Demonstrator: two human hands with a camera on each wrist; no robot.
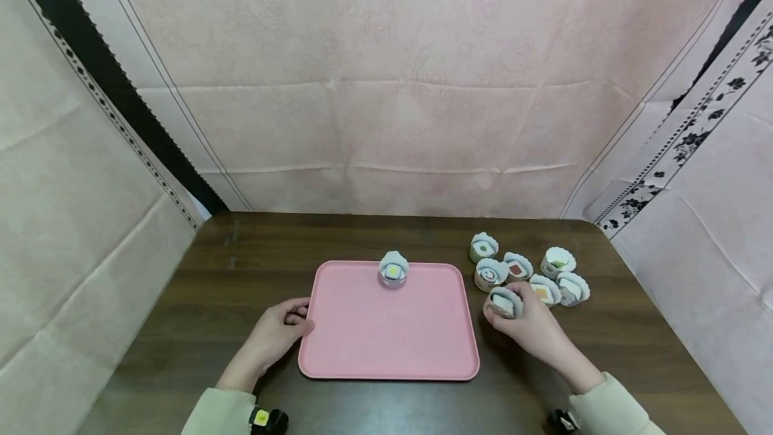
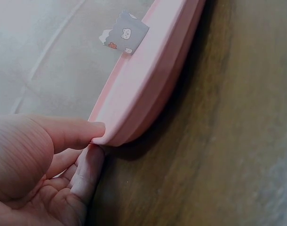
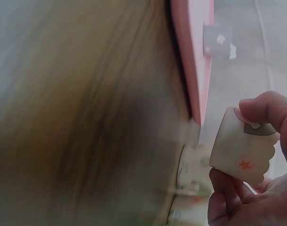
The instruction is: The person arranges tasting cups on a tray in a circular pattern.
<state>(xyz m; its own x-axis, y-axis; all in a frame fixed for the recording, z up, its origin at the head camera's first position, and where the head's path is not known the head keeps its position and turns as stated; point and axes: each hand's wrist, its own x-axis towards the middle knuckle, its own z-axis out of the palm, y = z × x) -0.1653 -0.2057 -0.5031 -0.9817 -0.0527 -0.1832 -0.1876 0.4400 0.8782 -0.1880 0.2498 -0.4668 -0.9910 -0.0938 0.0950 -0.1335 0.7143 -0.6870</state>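
Note:
My left hand (image 1: 279,333) pinches the left edge of a pink tray (image 1: 389,334); the left wrist view shows the thumb on the rim and a finger below it. A grey-blue scalloped paper baking cup (image 1: 393,268) stands at the tray's far edge with a small yellow-centred piece inside. To the right of the tray, my right hand (image 1: 540,331) holds another scalloped paper cup (image 1: 506,303) between thumb and fingers. In the right wrist view this cup (image 3: 242,150) is pale with an orange star and looks tilted. What it holds is unclear.
Several more scalloped cups, such as one with a red piece (image 1: 517,266) and a white one (image 1: 558,262), cluster beyond my right hand. All stand on a dark wooden table (image 1: 272,240). Pale cloth (image 1: 392,119) hangs behind and along both sides.

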